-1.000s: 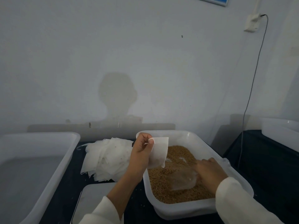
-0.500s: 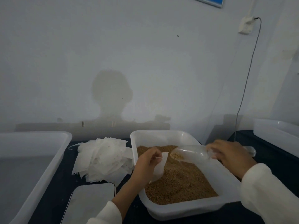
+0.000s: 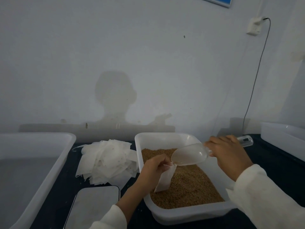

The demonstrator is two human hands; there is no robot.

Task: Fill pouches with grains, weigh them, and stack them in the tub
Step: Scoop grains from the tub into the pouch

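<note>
Three white tubs: center tub [image 3: 138,146] of grains [image 3: 189,187]. Left hand [image 3: 154,169] pinching one pouch [image 3: 165,180]; right hand [image 3: 227,152] clamped on one scoop [image 3: 189,154].

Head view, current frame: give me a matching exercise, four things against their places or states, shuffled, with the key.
Things:
1. scoop
2. pouch
3. pouch pile
4. scale

Places or states:
A. on the table between the two tubs
B. held by the left hand over the grain
C. tipped by the right hand at the pouch mouth
D. bare, near the front edge

Pairs: 1-C, 2-B, 3-A, 4-D
</note>
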